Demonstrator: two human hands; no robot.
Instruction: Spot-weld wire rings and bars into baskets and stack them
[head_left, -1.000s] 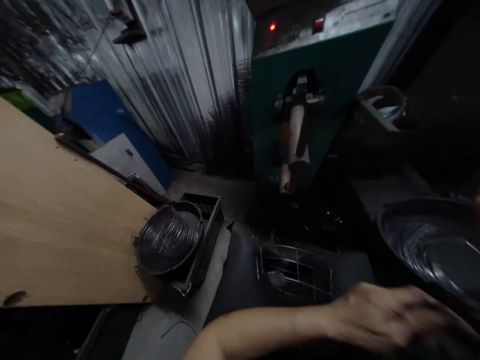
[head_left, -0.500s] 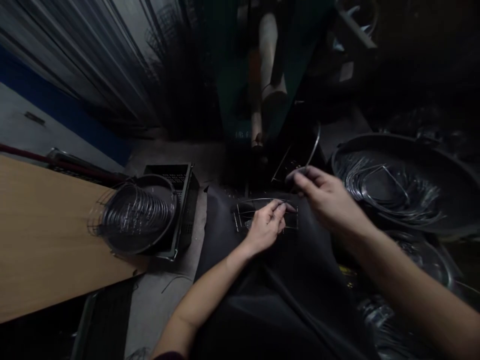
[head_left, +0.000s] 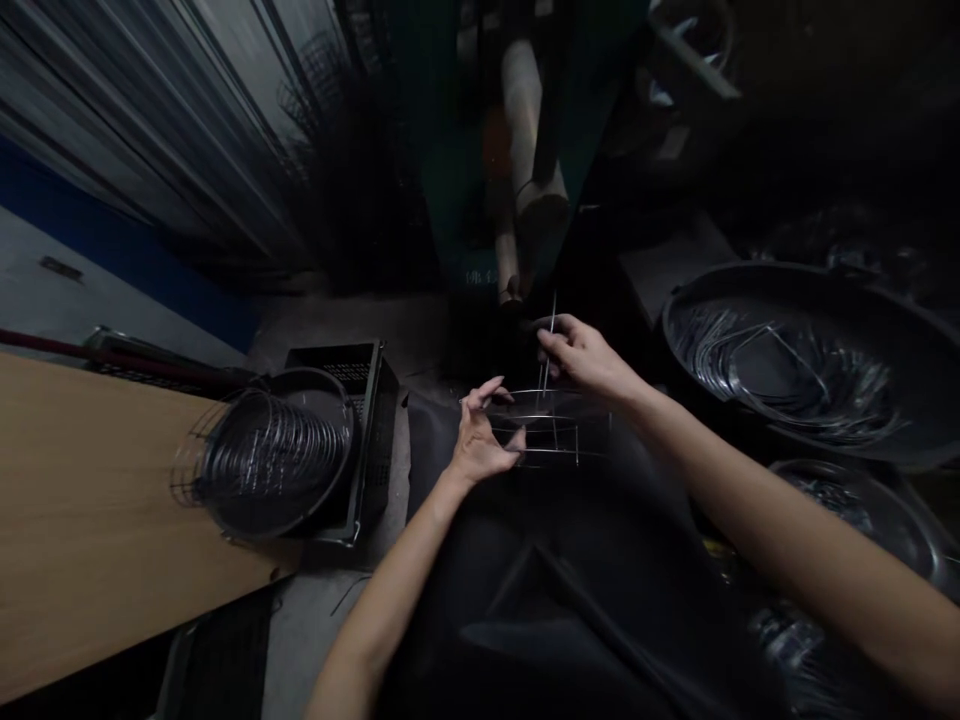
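My left hand (head_left: 480, 438) is curled around the left end of a small round wire frame (head_left: 551, 450), its fingers at the upper wire and its thumb at the lower one. The frame has several curved bands joined by short cross wires, and it is just above the dark apron (head_left: 525, 580) over my lap. To the right and a little farther off, my right hand (head_left: 581, 352) pinches a thin metal wire (head_left: 553, 312). This wire stands nearly upright, its lower part reaching down to the frame's far side. Whether it touches the frame I cannot tell.
At left, a black tub (head_left: 330, 500) of stacked wire rings (head_left: 285, 440) sits on a dark crate (head_left: 379, 400) beside a wooden board (head_left: 90, 520). A dark green machine with a pale cylindrical arm (head_left: 523, 110) stands ahead. A large basin (head_left: 922, 400) at right holds bent wires (head_left: 712, 345).
My right hand has moved left and down, bringing the wire over the frame. My left hand has shifted left and opened wider around the frame's end. The view has turned slightly.
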